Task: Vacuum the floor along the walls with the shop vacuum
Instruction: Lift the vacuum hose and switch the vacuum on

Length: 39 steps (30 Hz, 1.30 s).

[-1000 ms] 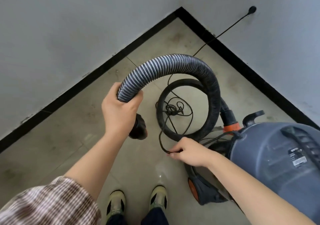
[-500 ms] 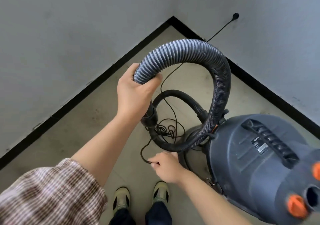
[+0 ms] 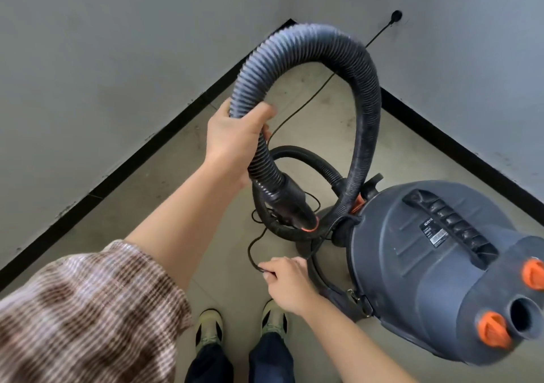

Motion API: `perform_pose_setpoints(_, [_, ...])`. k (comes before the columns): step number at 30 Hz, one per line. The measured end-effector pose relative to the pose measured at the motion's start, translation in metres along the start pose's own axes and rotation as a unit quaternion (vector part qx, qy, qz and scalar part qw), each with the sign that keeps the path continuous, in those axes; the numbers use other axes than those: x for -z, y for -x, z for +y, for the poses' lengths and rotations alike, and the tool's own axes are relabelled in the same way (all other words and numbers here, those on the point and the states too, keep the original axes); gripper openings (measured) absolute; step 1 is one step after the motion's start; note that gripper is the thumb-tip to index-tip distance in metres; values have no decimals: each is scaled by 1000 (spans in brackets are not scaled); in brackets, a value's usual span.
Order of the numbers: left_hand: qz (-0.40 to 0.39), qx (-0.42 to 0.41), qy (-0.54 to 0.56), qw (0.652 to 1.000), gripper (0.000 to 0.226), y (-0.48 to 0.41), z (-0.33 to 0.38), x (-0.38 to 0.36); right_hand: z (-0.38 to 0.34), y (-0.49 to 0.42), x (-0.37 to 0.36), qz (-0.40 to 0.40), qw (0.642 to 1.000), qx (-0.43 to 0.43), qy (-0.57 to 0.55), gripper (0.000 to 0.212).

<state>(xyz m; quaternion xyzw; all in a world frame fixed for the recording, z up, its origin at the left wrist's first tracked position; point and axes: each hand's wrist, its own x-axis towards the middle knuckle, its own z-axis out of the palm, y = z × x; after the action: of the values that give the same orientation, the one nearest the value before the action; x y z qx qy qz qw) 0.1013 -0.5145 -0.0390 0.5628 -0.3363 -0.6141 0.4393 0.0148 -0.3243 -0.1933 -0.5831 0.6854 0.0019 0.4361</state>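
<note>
Hose [image 3: 365, 88] arched, end pointing down, left hand [image 3: 232, 138] gripping it, right fingers [image 3: 270, 273] pinching cord [image 3: 252, 253]

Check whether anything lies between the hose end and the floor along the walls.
Yes. The left hand holds the hose up; below its end, a hose loop and the tangled cord lie on the floor.

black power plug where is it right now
Head view, upper right: the black power plug sits on the grey wall just right of the room corner, above the ribbed black vacuum hose.
</note>
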Motion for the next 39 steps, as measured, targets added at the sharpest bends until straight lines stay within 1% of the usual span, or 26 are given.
perform_pose_setpoints(2, [8,27,-46,999,16,3,-17,8,-3,2,11,20,1000,11,-12,35])
perform_pose_setpoints(4, [6,45,-89,995,16,8,-38,17,-6,1,21,16,999,33,-8,35])
perform_pose_setpoints(7, [11,61,-89,994,15,14,-59,20,-15,-4,28,-13,998,58,19,38])
perform_pose_setpoints(9, [10,70,-87,994,15,12,-64,21,-20,-5,29,-12,998,59,5,38])
perform_pose_setpoints(11, [18,87,-63,994,13,8,-64,23,-22,-5,27,1,998,53,-30,36])
perform_pose_setpoints(12, [25,96,-41,994,13,5,-62,23,-20,-5,25,-3,998,54,-30,36])
perform_pose_setpoints(15, [33,114,22,993,13,-5,-47,23,-10,-3,14,-79,994,51,48,40])
perform_pose_setpoints(17, [13,119,57,991,13,-11,-34,22,-4,-2,7,-109,992,23,54,44])
perform_pose_setpoints(18, [2,124,69,990,14,-14,-28,20,-3,-3,5,-110,993,8,45,45])
perform_pose_setpoints(21, [-15,139,87,986,16,-18,-18,15,-5,-6,5,-86,996,-12,6,42])
perform_pose_setpoints(24, [11,142,95,985,15,-18,-23,13,-14,-9,17,-44,994,-21,-94,38])
perform_pose_setpoints(27, [42,143,54,987,13,-14,-44,23,-24,-7,31,19,990,-21,-138,36])
perform_pose_setpoints(29, [38,160,32,986,12,-10,-61,34,-28,-4,40,40,987,2,-156,35])
perform_pose_setpoints(30, [26,169,17,985,12,-9,-69,39,-30,-2,46,41,986,16,-160,35])
perform_pose_setpoints(32, [-22,191,-9,981,15,-8,-81,45,-33,0,58,48,986,48,-152,34])
perform_pose_setpoints(36, [-125,252,-22,959,24,-7,-97,50,-40,-4,80,62,988,112,-86,37])
perform_pose_setpoints(38, [-173,271,-41,946,37,-5,-104,52,-41,-6,87,101,981,130,-100,38])
perform_pose_setpoints(39, [-196,267,-87,939,46,-5,-108,55,-40,-8,90,123,978,130,-104,41])
